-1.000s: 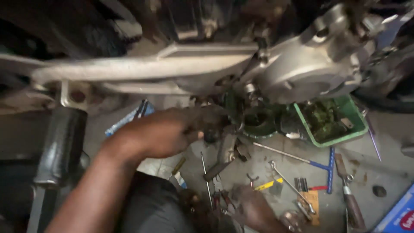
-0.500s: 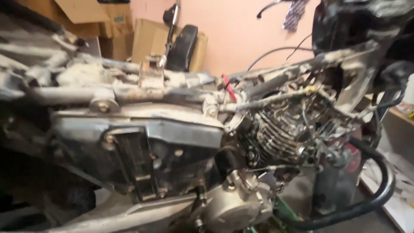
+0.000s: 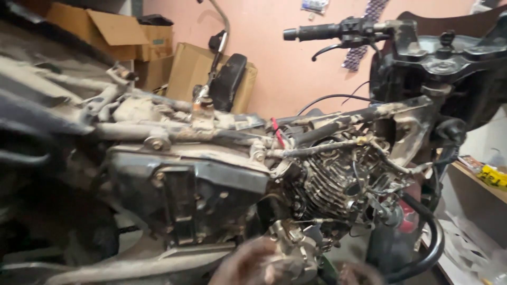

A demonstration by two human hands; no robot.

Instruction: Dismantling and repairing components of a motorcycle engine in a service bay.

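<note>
At three o'clock from you, a wooden shelf is carrying a yellow packet. White paper sheets are lying lower, at four o'clock. Cardboard boxes are sitting stacked by the wall at eleven o'clock.

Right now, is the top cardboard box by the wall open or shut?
Open. The cardboard box at top left has a flap folded outward; its contents are not visible. It sits on other boxes against the pink wall.
</note>
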